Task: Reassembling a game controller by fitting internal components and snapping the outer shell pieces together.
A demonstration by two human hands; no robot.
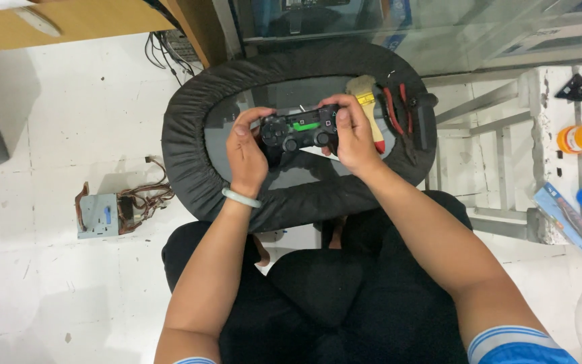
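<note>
A black game controller (298, 131) with two thumbsticks and a green patch on its middle is held over a round stool-like work surface with a black padded rim (183, 145). My left hand (245, 149) grips its left handle, with a pale green bangle on that wrist. My right hand (353, 131) grips the right handle, thumb on top. Both hands hold the controller level above the grey centre of the surface.
A paintbrush (366, 101) with a yellow band and red handle lies beside red-handled pliers (399, 108) on the surface. A computer power supply with loose wires (112, 210) sits on the white floor at left. A white shelf (560, 135) at right holds tools and bottles.
</note>
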